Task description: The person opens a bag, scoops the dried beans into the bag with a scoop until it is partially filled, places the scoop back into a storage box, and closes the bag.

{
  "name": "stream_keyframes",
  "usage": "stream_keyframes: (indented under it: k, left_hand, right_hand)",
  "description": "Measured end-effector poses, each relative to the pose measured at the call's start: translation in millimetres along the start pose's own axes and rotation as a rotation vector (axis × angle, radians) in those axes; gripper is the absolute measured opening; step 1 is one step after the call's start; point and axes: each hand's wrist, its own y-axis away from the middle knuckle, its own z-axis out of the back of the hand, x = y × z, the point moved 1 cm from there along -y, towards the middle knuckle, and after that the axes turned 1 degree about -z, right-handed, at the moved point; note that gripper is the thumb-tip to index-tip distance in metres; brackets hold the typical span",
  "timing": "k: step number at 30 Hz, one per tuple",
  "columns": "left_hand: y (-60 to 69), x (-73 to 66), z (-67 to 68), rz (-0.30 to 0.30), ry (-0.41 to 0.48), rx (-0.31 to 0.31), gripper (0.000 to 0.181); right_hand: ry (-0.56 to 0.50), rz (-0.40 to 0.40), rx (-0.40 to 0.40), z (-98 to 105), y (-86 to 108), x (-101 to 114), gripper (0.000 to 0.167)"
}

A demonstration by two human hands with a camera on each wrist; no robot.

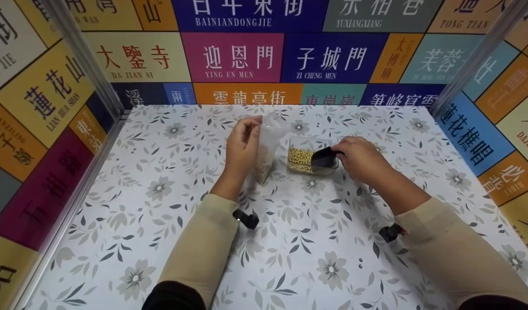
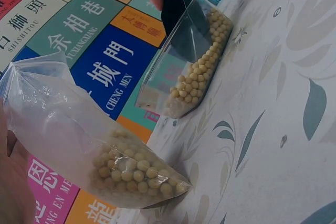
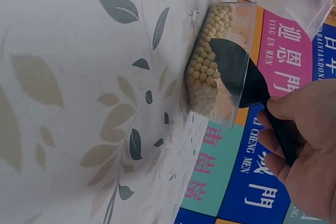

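My right hand grips the handle of a black scoop. The scoop's blade dips into a clear plastic box that holds round yellowish soybeans. Left of the box, my left hand holds a clear plastic bag upright by its upper part. Soybeans fill the bottom of the bag, which touches the table. In the left wrist view only part of the left hand shows at the edge, and the bag hides some fingers in the head view.
A table with a floral cloth lies under everything. Colourful panels with printed signs stand behind it and along both sides. Dark wrist-worn devices sit on both sleeves.
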Motion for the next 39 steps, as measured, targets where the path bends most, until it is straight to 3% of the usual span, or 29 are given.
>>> stream_keyframes:
  k: [5, 19, 29, 39]
  left_hand:
    - [0.2, 0.0, -0.5, -0.002, 0.006, -0.003, 0.009]
    - [1.0, 0.5, -2.3, -0.024, 0.028, -0.011, 0.011]
    - [1.8, 0.2, -1.3, -0.022, 0.028, -0.011, 0.010]
    - [1.8, 0.9, -0.7, -0.033, 0.003, -0.006, 0.011]
  right_hand:
    - [0.002, 0.028, 0.019, -1, -5.1, 3, 0.032]
    - [-0.167, 0.008, 0.055, -21, -20.8, -1, 0.033]
    - [-0.306, -0.099, 0.127, -38, -27.7, -6, 0.037]
    - [-0.402, -0.116, 0.027, -53, -24.0, -7, 0.036]
